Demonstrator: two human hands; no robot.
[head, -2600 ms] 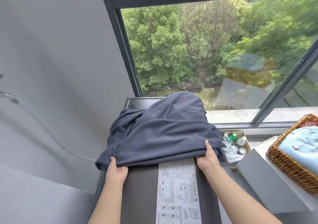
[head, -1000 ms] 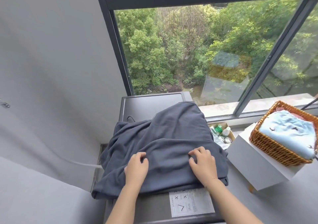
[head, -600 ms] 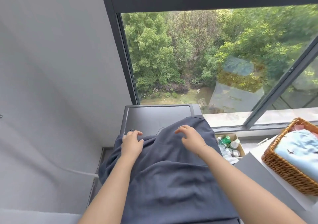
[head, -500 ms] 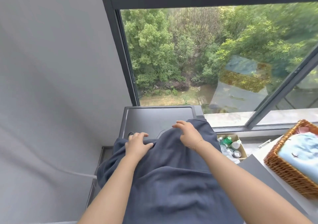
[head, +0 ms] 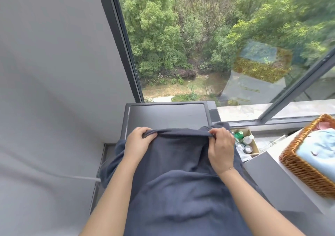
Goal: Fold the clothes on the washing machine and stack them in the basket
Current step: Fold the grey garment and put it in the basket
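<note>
My left hand [head: 138, 143] and right hand [head: 220, 148] gripped the dark blue-grey garment's [head: 181, 185] far edge, woven wicker basket [head: 301, 165] held folded pale blue cloth [head: 320, 150], small cardboard box [head: 253, 142] held bottles [head: 243, 139].

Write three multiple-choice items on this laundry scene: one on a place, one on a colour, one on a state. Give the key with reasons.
1. Where is the wicker basket?
A. On the window sill
B. On the grey surface to the person's right
C. On the washing machine

2. What colour is the folded cloth in the basket?
A. Light blue
B. Red
C. Black

3. What are the hands doing?
A. Both rest flat
B. Only the right grips
C. Both grip the dark blue garment by its far edge

Key:
1 B, the basket stands at the right edge of the view, off the machine.
2 A, the cloth is pale blue with small dark marks.
3 C, the left hand and right hand each curl round the edge.
</note>
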